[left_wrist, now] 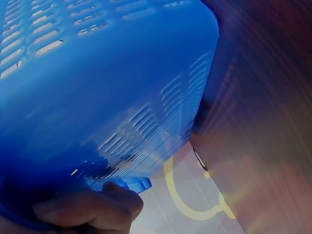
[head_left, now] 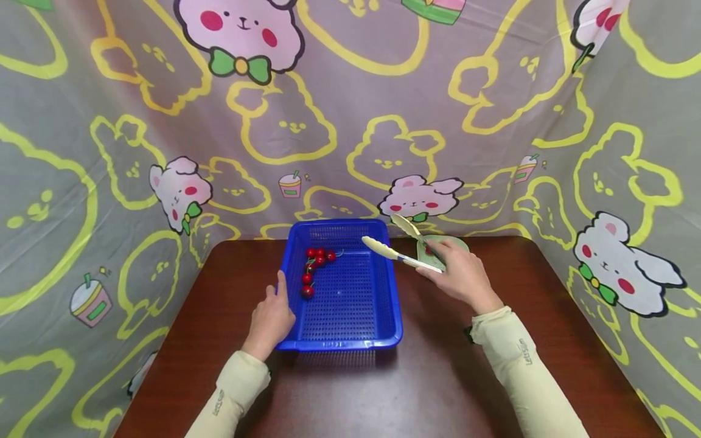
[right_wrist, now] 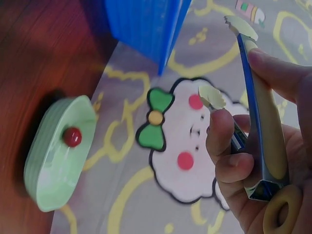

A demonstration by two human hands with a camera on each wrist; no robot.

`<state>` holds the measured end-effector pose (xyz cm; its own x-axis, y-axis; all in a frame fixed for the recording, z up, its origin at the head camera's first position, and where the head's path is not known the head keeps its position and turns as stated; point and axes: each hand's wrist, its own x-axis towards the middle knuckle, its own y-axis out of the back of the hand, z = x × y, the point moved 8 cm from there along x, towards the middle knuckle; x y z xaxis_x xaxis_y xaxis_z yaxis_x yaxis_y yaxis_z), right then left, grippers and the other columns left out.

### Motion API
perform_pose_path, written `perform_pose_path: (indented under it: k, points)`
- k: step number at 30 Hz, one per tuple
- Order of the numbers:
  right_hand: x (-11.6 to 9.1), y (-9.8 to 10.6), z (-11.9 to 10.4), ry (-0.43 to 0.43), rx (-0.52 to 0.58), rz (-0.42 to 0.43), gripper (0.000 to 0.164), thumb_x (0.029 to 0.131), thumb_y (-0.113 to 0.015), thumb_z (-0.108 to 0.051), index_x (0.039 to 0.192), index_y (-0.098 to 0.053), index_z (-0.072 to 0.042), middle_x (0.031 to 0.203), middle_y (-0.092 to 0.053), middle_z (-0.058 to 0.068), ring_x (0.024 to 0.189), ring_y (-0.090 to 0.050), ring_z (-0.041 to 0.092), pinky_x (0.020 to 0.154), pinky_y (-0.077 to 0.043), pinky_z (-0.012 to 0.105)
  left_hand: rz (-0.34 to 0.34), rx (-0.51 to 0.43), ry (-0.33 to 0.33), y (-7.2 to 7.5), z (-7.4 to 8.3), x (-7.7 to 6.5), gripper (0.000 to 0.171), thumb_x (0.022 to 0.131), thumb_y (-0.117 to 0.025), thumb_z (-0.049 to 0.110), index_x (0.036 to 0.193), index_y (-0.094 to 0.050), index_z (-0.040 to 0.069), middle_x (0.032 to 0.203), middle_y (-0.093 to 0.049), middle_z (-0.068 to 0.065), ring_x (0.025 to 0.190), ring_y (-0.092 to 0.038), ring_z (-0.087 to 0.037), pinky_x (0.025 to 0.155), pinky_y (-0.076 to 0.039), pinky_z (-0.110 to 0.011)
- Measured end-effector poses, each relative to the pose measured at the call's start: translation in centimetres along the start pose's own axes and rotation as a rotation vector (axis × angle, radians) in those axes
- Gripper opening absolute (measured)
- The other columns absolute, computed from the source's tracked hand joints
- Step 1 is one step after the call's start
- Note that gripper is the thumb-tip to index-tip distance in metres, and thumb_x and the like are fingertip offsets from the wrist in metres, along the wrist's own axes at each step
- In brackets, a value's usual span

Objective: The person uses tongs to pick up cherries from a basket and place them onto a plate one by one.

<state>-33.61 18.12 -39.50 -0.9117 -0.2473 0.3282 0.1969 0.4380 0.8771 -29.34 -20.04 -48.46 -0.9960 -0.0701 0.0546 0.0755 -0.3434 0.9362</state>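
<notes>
My left hand (head_left: 272, 319) grips the left rim of a blue plastic basket (head_left: 339, 345); in the left wrist view its curled fingers (left_wrist: 109, 207) lie against the outer wall. Several red cherries (head_left: 320, 260), some with stems, sit along the left side inside the basket. My right hand (head_left: 461, 274) holds cream-tipped tongs (head_left: 383, 248), their arms spread with nothing between the tips. The tongs reach over the basket's right rim. Below the right hand is a pale green dish (right_wrist: 56, 178), partly hidden in the head view, with one cherry (right_wrist: 72, 137) in it.
The basket and dish stand on a dark brown wooden table (head_left: 427, 377), the dish near its back edge. A grey cloth (head_left: 339, 146) with cartoon prints hangs close behind the table and along both sides.
</notes>
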Motion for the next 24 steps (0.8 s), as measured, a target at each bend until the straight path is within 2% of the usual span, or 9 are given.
perform_pose_path:
  k: [2, 4, 10, 13, 20, 24]
  points:
    - [0.3, -0.5, -1.0, 0.017, -0.001, -0.01, 0.071, 0.087, -0.08, -0.044, 0.144, -0.061, -0.008, 0.135, -0.064, 0.018, 0.12, -0.062, 0.04, 0.093, -0.051, 0.061, -0.006, -0.002, 0.007, -0.1, 0.0, 0.0, 0.092, 0.091, -0.069, 0.008, 0.164, -0.015, -0.001, 0.12, -0.053, -0.033, 0.057, -0.053, -0.026, 0.06, -0.057, -0.046]
    - [0.7, -1.1, -1.9, 0.039, -0.006, -0.015, 0.07, 0.086, -0.081, -0.044, 0.143, -0.063, -0.008, 0.13, -0.066, 0.018, 0.115, -0.064, 0.04, 0.092, -0.052, 0.059, -0.008, -0.004, 0.009, -0.1, -0.1, 0.0, 0.092, 0.091, -0.069, 0.008, 0.164, -0.014, -0.001, 0.12, -0.053, -0.033, 0.058, -0.053, -0.026, 0.06, -0.057, -0.045]
    - [1.5, -3.0, -4.7, 0.097, -0.031, -0.042, 0.07, 0.085, -0.082, -0.047, 0.141, -0.065, -0.008, 0.112, -0.066, 0.011, 0.085, -0.066, 0.034, 0.073, -0.053, 0.051, -0.002, 0.001, 0.009, -0.1, -0.1, 0.0, 0.092, 0.09, -0.069, 0.008, 0.164, -0.014, -0.001, 0.12, -0.053, -0.033, 0.058, -0.053, -0.026, 0.06, -0.057, -0.046]
    - [1.8, -4.2, -6.0, 0.123, -0.039, -0.075, 0.072, 0.086, -0.08, -0.049, 0.142, -0.063, -0.009, 0.112, -0.065, 0.008, 0.081, -0.065, 0.03, 0.07, -0.053, 0.048, -0.009, -0.004, 0.016, -0.3, -0.2, 0.0, 0.093, 0.091, -0.069, 0.008, 0.165, -0.013, 0.0, 0.12, -0.053, -0.032, 0.058, -0.053, -0.026, 0.061, -0.057, -0.046]
    - [2.5, -6.7, -8.8, 0.185, -0.099, -0.166, 0.072, 0.087, -0.078, -0.053, 0.145, -0.062, -0.013, 0.125, -0.067, 0.007, 0.091, -0.07, 0.028, 0.077, -0.055, 0.045, 0.006, 0.011, 0.002, -0.2, 0.0, 0.0, 0.09, 0.091, -0.069, 0.008, 0.164, -0.017, -0.001, 0.118, -0.054, -0.032, 0.057, -0.053, -0.026, 0.06, -0.056, -0.045]
    - [2.8, -8.0, -10.1, 0.233, -0.15, -0.213, 0.069, 0.088, -0.077, -0.054, 0.145, -0.063, -0.018, 0.132, -0.067, 0.003, 0.092, -0.072, 0.027, 0.075, -0.056, 0.045, 0.01, 0.01, 0.002, -0.2, 0.0, 0.0, 0.09, 0.091, -0.068, 0.008, 0.164, -0.016, -0.001, 0.118, -0.054, -0.032, 0.057, -0.052, -0.026, 0.058, -0.055, -0.044]
